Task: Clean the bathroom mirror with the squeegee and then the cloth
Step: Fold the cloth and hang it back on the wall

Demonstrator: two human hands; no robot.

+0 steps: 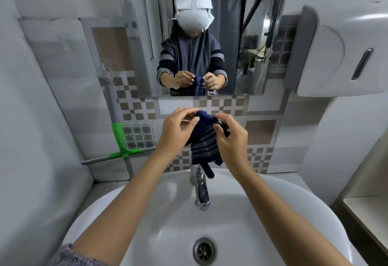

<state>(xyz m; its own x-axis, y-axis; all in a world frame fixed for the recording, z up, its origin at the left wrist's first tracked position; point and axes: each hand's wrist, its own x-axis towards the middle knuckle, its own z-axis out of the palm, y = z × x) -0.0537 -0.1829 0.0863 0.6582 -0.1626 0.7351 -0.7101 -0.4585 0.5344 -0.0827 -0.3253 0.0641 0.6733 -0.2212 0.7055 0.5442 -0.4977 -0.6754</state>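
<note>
A dark blue checked cloth (pixel 204 141) hangs bunched between both my hands, above the tap and below the mirror (pixel 241 60). My left hand (pixel 177 131) pinches its top left part. My right hand (pixel 228 139) grips its right side, fingers curled into the fabric. The squeegee (pixel 118 137), grey handle with green head and a long grey blade, hangs on the tiled wall to the left, apart from both hands. The mirror reflects a person with a white headset holding the cloth.
A white washbasin (pixel 147 213) with a chrome tap (pixel 200 188) and drain (pixel 204 250) lies under my arms. A white paper dispenser (pixel 340 55) juts from the wall at upper right. A pale shelf edge (pixel 367 209) sits at the right.
</note>
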